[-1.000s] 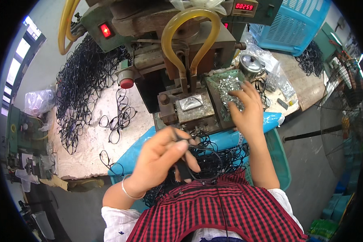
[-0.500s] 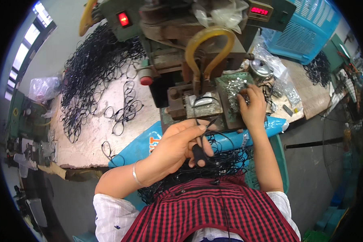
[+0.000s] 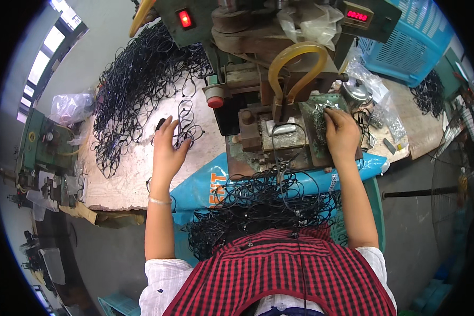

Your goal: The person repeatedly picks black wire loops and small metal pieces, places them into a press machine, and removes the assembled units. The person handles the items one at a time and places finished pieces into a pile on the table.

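My left hand (image 3: 168, 152) is over the pale table, fingers spread, close beside a short chain of thin black cord loops (image 3: 186, 113). A black sleeve covers one of its fingertips. At the machine's right, my right hand (image 3: 344, 136) bends over a green tray (image 3: 306, 113) of small shiny metal pieces (image 3: 319, 115). Its thumb and forefinger are drawn together among the pieces; what lies between them is too small to make out. One black cord loop (image 3: 303, 138) hangs over the metal block (image 3: 283, 129) under the press, untouched by either hand.
The press (image 3: 247, 79) stands ahead with a bent yellow tube (image 3: 273, 68) and a red button (image 3: 215, 101). A black cord heap (image 3: 142, 79) covers the left table; another pile (image 3: 258, 205) lies at my lap over blue plastic (image 3: 200, 181). A blue crate (image 3: 400, 50) stands back right.
My left hand has let go of the black cord near the press and moved left to the loops on the table. My right hand stays at the tray. The view has shifted slightly.
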Demonstrator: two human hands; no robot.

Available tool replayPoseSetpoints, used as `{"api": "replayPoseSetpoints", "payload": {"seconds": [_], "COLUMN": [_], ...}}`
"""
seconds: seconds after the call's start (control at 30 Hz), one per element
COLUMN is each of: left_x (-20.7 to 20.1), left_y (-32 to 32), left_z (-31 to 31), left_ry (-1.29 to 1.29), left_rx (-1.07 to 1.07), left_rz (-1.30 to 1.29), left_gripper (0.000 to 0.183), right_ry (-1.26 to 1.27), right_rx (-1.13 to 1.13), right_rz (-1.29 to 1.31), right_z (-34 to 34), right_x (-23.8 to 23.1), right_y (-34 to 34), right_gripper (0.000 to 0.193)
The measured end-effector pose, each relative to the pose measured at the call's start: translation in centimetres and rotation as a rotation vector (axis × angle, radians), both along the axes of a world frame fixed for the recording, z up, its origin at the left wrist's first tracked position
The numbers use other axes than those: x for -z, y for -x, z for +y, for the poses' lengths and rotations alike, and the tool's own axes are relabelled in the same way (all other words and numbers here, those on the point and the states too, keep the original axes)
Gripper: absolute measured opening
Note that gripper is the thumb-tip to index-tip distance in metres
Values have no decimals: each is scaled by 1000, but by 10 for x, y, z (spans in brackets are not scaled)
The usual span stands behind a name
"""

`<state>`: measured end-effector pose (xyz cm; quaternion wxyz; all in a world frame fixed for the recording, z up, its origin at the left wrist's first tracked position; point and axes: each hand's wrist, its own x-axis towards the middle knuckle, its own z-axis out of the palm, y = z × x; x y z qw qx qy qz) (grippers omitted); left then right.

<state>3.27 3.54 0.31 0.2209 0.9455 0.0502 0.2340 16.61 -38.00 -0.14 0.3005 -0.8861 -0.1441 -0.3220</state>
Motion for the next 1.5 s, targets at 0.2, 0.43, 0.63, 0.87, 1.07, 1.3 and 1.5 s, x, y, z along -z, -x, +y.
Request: {"api": "replayPoseSetpoints", "payload": {"seconds": [0.2, 0.43, 0.63, 0.87, 1.07, 1.3, 1.5], "left_x": [82, 61, 20, -115, -142, -134, -129], "left_y": [-3, -8, -14, 15, -24, 38, 12], "left_z": [46, 41, -28, -82, -121, -140, -180], "left_ry": [237, 1009, 640, 711, 708, 1154, 1454], "left_rx": [-169, -233, -233, 622, 441, 557, 573], "left_rz": [22, -125, -386, -613, -513, -277, 907], "left_gripper": [41, 28, 21, 18, 18, 29, 35], "right_ry": [-292, -628, -722, -881, -1098, -731, 193], "right_rx": [-1, -252, -601, -616, -619, -640, 119], "right_rz": [159, 515, 521, 550, 634, 499, 205], "right_z": [-7, -4, 60, 74, 89, 51, -11], "right_x": [-1, -55, -90, -90, -94, -87, 2], "right_y": [26, 47, 44, 50, 62, 67, 23], "right_gripper": [13, 19, 33, 52, 53, 48, 23]}}
